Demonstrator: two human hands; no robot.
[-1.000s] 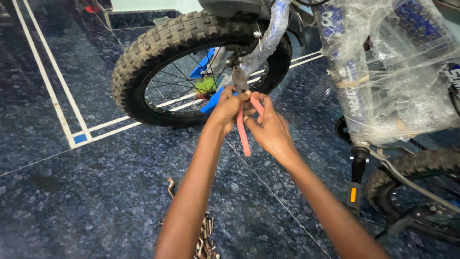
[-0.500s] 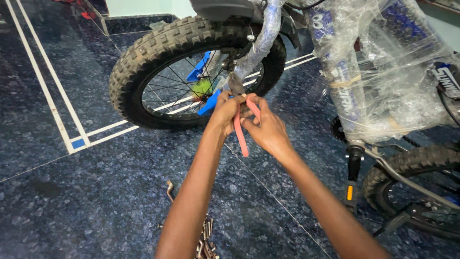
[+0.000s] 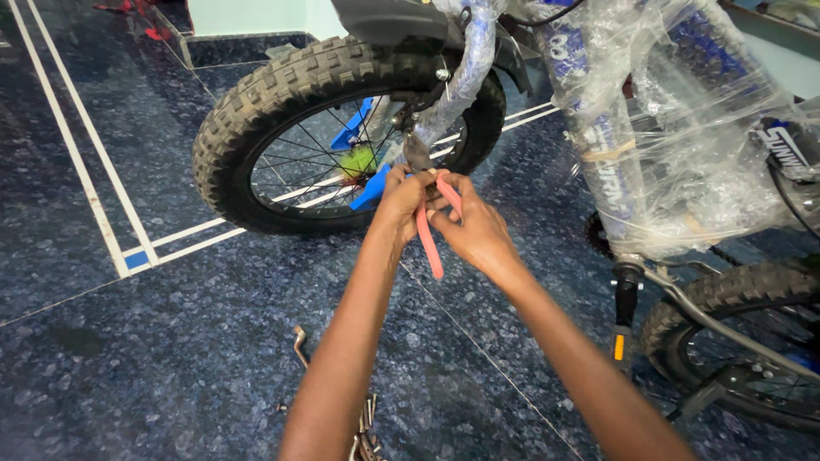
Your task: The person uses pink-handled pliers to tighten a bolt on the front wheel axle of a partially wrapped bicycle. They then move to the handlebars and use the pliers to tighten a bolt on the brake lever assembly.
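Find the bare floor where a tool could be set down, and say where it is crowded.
Free: dark floor left of the left hand, below the white lines. Crowded: by the front wheel, the wrapped frame, the rear wheel, and loose metal parts.

Pink-handled pliers (image 3: 431, 230), black knobby tyre (image 3: 256, 102), blue frame (image 3: 598, 128) under clear wrap, dark blue speckled floor (image 3: 128, 358) with white lines.

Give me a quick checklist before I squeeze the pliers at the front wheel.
1. Both hands on the pliers: ok, left hand and right hand grip the pink handles.
2. Pliers nose at the wheel hub: ok.
3. What the nose grips: cannot tell, hidden.
4. Fork clear of wrap: not ok, still wrapped.
5. Loose tools on the floor away from the hands: ok.
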